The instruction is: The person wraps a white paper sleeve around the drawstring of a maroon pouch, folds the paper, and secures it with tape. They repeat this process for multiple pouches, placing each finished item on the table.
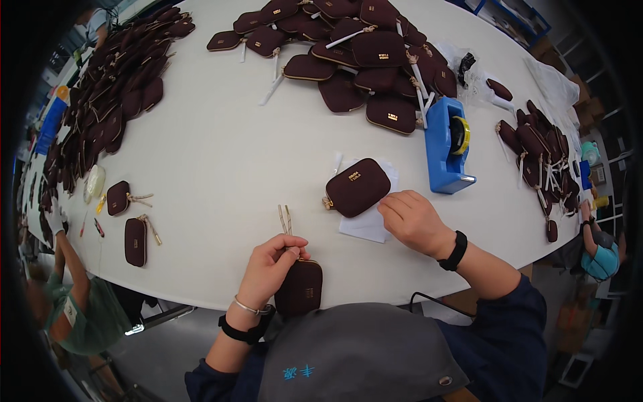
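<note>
My left hand [271, 264] is closed, thumb against fingers, on the beige cord pull [286, 218] of a dark maroon zip pouch [299, 289]. That pouch hangs or rests at the near table edge, against my apron. My right hand [416, 222] has its fingertips pressed together at the right edge of white paper sheets [365, 228]. Whatever they pinch is hidden. On those sheets lies another maroon pouch [358, 187] with gold lettering, its corner close to my right fingertips. A white-wrapped strip [337, 163] sticks out behind it.
A blue tape dispenser [442, 151] stands right of the sheets. Maroon pouches form a pile [362, 57] at the back, another pile [110, 100] at left and a heap [539, 151] at right. Two loose pouches [135, 241] lie left. Co-workers sit at both sides.
</note>
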`<action>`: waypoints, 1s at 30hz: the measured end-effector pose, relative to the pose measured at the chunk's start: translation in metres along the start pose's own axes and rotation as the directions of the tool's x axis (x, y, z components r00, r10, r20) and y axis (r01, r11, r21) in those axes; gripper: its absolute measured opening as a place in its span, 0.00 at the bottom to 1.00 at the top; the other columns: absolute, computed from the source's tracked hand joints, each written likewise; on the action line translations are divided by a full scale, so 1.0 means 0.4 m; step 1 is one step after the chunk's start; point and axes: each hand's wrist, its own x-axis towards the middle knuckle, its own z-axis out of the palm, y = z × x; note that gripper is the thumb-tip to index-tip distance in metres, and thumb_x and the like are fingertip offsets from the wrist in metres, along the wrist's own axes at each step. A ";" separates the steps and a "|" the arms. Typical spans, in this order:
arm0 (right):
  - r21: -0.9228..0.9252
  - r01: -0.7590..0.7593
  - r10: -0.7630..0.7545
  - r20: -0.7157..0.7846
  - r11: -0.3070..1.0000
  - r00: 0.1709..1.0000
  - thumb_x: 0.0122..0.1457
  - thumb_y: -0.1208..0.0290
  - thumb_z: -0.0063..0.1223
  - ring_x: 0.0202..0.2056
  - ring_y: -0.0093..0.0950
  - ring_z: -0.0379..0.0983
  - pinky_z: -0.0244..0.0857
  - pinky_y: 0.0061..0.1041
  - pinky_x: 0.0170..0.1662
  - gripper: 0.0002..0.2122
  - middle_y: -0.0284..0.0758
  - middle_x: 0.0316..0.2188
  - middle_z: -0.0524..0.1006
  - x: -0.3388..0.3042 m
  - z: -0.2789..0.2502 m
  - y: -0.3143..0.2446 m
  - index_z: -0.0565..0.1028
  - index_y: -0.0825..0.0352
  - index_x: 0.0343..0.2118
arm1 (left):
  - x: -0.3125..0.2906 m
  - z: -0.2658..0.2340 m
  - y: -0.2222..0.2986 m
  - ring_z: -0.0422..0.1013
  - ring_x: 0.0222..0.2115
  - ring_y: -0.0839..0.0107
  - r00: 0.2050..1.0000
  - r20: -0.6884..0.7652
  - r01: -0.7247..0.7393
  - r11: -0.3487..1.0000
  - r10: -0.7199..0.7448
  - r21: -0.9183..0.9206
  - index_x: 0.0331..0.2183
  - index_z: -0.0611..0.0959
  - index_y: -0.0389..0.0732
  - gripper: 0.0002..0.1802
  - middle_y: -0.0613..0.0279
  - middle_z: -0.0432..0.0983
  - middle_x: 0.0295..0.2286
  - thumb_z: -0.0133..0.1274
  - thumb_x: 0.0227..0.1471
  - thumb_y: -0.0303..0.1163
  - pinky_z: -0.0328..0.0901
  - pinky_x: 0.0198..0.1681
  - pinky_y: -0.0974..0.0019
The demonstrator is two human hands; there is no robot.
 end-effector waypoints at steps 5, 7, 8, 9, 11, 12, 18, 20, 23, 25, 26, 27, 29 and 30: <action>0.036 -0.009 0.004 0.116 0.999 0.993 0.45 0.76 0.53 0.38 0.33 0.73 0.67 0.29 0.42 0.07 0.39 0.32 0.76 0.036 -0.032 -0.019 0.74 0.71 0.28 | 0.008 0.012 0.007 0.75 0.36 0.76 0.999 0.036 -0.020 0.999 0.018 0.046 0.41 0.80 0.33 0.10 0.62 0.79 0.31 0.49 0.60 0.27 0.69 0.43 0.72; -0.036 0.026 -0.017 0.217 0.999 0.976 0.45 0.76 0.53 0.38 0.33 0.73 0.66 0.29 0.43 0.06 0.39 0.32 0.76 0.018 -0.010 -0.029 0.74 0.71 0.27 | 0.010 0.012 0.000 0.75 0.36 0.76 0.998 0.052 -0.021 0.999 0.020 0.036 0.41 0.80 0.33 0.10 0.62 0.79 0.31 0.49 0.60 0.27 0.69 0.43 0.72; -0.049 0.034 -0.023 0.199 0.998 0.980 0.45 0.76 0.52 0.39 0.34 0.73 0.66 0.29 0.44 0.06 0.39 0.33 0.76 0.008 0.002 -0.029 0.74 0.71 0.27 | 0.010 0.012 -0.001 0.75 0.35 0.76 0.998 0.060 -0.022 0.999 0.020 0.032 0.41 0.80 0.33 0.10 0.62 0.79 0.31 0.49 0.60 0.28 0.69 0.43 0.72; -0.059 0.043 -0.032 0.181 0.997 0.983 0.46 0.76 0.52 0.39 0.34 0.73 0.66 0.29 0.44 0.06 0.40 0.33 0.76 -0.001 0.016 -0.026 0.74 0.71 0.28 | 0.010 0.012 -0.001 0.75 0.35 0.76 0.998 0.055 -0.017 0.999 0.015 0.031 0.41 0.80 0.33 0.10 0.62 0.79 0.31 0.49 0.60 0.28 0.69 0.43 0.72; -0.040 0.030 -0.022 0.170 0.999 0.985 0.46 0.76 0.53 0.40 0.34 0.73 0.67 0.30 0.45 0.07 0.40 0.34 0.77 -0.019 0.026 -0.023 0.74 0.71 0.29 | 0.010 0.011 0.000 0.75 0.35 0.76 0.999 0.048 -0.005 1.000 0.004 0.031 0.41 0.80 0.33 0.10 0.63 0.79 0.31 0.49 0.60 0.28 0.69 0.43 0.72; -0.015 0.008 -0.005 0.171 1.000 0.985 0.45 0.76 0.54 0.40 0.35 0.74 0.68 0.31 0.45 0.08 0.40 0.35 0.77 -0.019 0.027 -0.019 0.75 0.71 0.30 | 0.011 0.008 0.001 0.75 0.35 0.77 0.999 0.046 -0.001 0.999 -0.001 0.041 0.40 0.80 0.33 0.10 0.63 0.79 0.31 0.49 0.60 0.28 0.69 0.43 0.72; 0.033 -0.022 0.016 0.168 0.999 0.986 0.47 0.76 0.52 0.42 0.35 0.74 0.67 0.30 0.46 0.07 0.41 0.36 0.77 -0.014 0.018 -0.013 0.75 0.71 0.30 | 0.009 0.011 0.002 0.73 0.33 0.77 1.000 0.026 -0.006 0.999 0.005 0.043 0.40 0.81 0.32 0.10 0.63 0.78 0.29 0.48 0.60 0.27 0.68 0.40 0.73; 0.023 -0.010 0.006 0.165 1.000 0.986 0.48 0.77 0.51 0.42 0.34 0.74 0.66 0.29 0.46 0.06 0.40 0.35 0.77 -0.014 0.016 -0.012 0.75 0.70 0.29 | 0.009 0.012 0.002 0.73 0.33 0.77 1.000 0.028 -0.009 0.999 0.008 0.033 0.40 0.81 0.32 0.10 0.63 0.78 0.29 0.48 0.60 0.27 0.68 0.40 0.73; 0.037 -0.016 0.010 0.149 0.999 0.989 0.47 0.77 0.52 0.40 0.33 0.73 0.66 0.29 0.44 0.05 0.39 0.33 0.77 -0.016 0.019 -0.010 0.75 0.70 0.28 | 0.009 0.012 -0.002 0.73 0.33 0.77 0.999 0.028 -0.018 0.999 0.017 0.037 0.40 0.81 0.32 0.10 0.62 0.78 0.29 0.48 0.60 0.27 0.68 0.40 0.73; 0.052 -0.028 0.019 0.164 0.998 0.986 0.47 0.77 0.52 0.39 0.33 0.73 0.66 0.29 0.42 0.04 0.38 0.32 0.76 -0.016 0.021 -0.003 0.75 0.70 0.27 | 0.010 0.007 -0.005 0.74 0.34 0.77 0.999 0.039 -0.014 0.999 0.012 0.045 0.40 0.80 0.33 0.10 0.63 0.78 0.29 0.48 0.60 0.27 0.69 0.41 0.73; 0.061 -0.035 0.025 0.161 0.998 0.987 0.47 0.77 0.52 0.38 0.33 0.73 0.66 0.29 0.42 0.04 0.38 0.31 0.76 -0.014 0.023 0.000 0.75 0.69 0.26 | 0.011 0.006 -0.007 0.75 0.34 0.77 0.999 0.045 -0.012 0.999 0.010 0.049 0.40 0.80 0.33 0.10 0.63 0.78 0.30 0.48 0.60 0.27 0.69 0.41 0.73; 0.070 -0.044 0.032 0.160 0.997 0.987 0.47 0.77 0.53 0.37 0.33 0.72 0.66 0.29 0.41 0.03 0.38 0.31 0.75 -0.013 0.025 0.003 0.75 0.69 0.26 | 0.012 0.005 -0.008 0.75 0.34 0.77 0.999 0.045 -0.014 0.999 0.012 0.049 0.40 0.80 0.33 0.10 0.63 0.78 0.30 0.48 0.60 0.27 0.69 0.41 0.73; 0.114 -0.069 0.050 0.158 0.991 0.986 0.47 0.76 0.55 0.37 0.33 0.72 0.66 0.29 0.41 0.04 0.37 0.31 0.75 -0.012 0.026 0.003 0.74 0.69 0.26 | 0.013 0.005 -0.010 0.75 0.34 0.77 0.999 0.045 -0.017 0.999 0.015 0.048 0.40 0.80 0.33 0.10 0.63 0.78 0.30 0.48 0.60 0.28 0.69 0.41 0.73; 0.147 -0.084 0.060 0.159 0.986 0.985 0.47 0.75 0.56 0.38 0.33 0.72 0.66 0.29 0.42 0.05 0.37 0.31 0.75 -0.012 0.027 0.004 0.74 0.69 0.27 | 0.013 0.006 -0.008 0.75 0.34 0.77 0.999 0.044 -0.016 0.999 0.014 0.047 0.40 0.80 0.33 0.10 0.63 0.78 0.30 0.49 0.60 0.28 0.69 0.41 0.73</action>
